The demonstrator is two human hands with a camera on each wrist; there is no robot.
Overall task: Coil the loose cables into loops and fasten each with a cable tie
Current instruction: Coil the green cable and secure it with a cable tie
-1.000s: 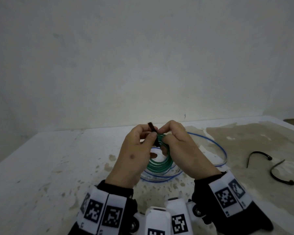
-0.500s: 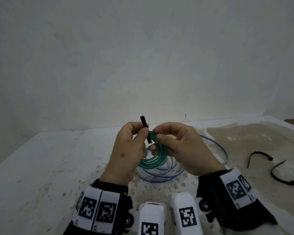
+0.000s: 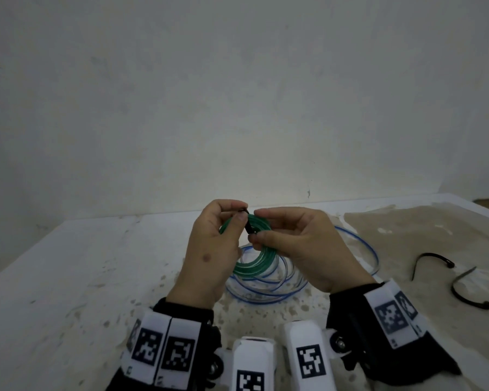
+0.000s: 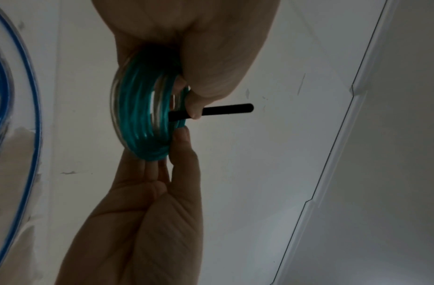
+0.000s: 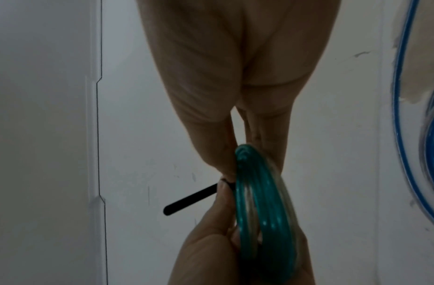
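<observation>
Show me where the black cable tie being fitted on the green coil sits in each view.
Head: black cable tie at centre, between the fingertips of both hands, crossing the green coil.
Left wrist: its tail points right from the coil, centre frame.
Right wrist: its tail points down-left, left of the coil.
Shared landmark: the blue cable lying on the table.

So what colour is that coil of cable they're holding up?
Green, a see-through teal: the coiled cable shows best in the left wrist view.
</observation>
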